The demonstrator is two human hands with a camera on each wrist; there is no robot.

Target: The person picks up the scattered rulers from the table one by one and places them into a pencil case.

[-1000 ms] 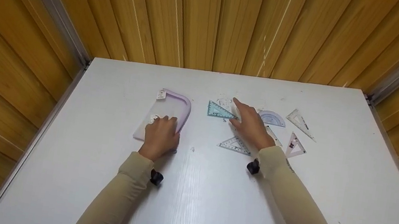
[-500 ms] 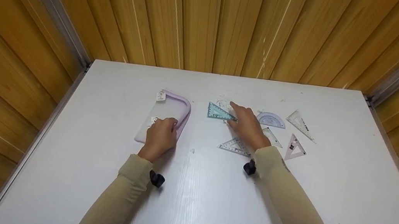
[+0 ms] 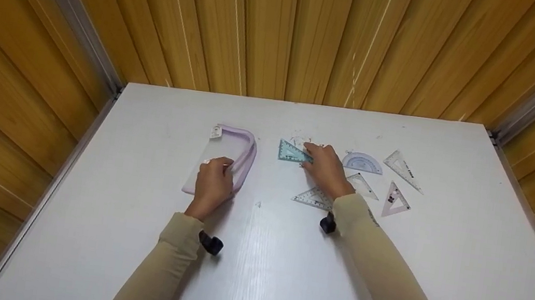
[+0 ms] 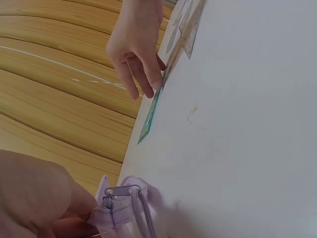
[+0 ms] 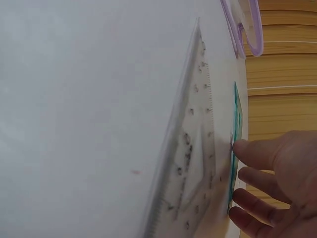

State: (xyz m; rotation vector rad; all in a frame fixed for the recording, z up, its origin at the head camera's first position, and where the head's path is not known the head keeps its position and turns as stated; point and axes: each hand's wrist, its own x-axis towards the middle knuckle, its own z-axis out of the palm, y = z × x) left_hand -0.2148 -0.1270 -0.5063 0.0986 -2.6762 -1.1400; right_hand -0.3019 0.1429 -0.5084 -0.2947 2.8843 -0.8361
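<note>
A clear pouch point(image 3: 223, 145) with a lilac zipper rim lies on the white table point(image 3: 281, 277) at left. My left hand point(image 3: 223, 166) pinches its near right edge beside the zipper pull point(image 4: 117, 191); the left wrist view shows thumb and finger closed on the lilac seam point(image 4: 124, 213). To the right, my right hand point(image 3: 312, 152) rests its straight fingertips point(image 5: 243, 148) on the right end of a teal set square point(image 3: 289, 152), which lies flat. The pouch's rim point(image 5: 242, 25) shows far off in the right wrist view.
Several clear rulers lie around my right hand: a set square point(image 3: 314, 197) near the wrist, a bluish protractor point(image 3: 362, 162), and triangles at the right point(image 3: 403, 169) point(image 3: 396, 199). Wooden panel walls point(image 3: 285, 27) enclose the table on three sides.
My right hand drew back a little and set its fingertips on the teal set square. My left hand shifted on the pouch from lying flat to pinching its zipper edge.
</note>
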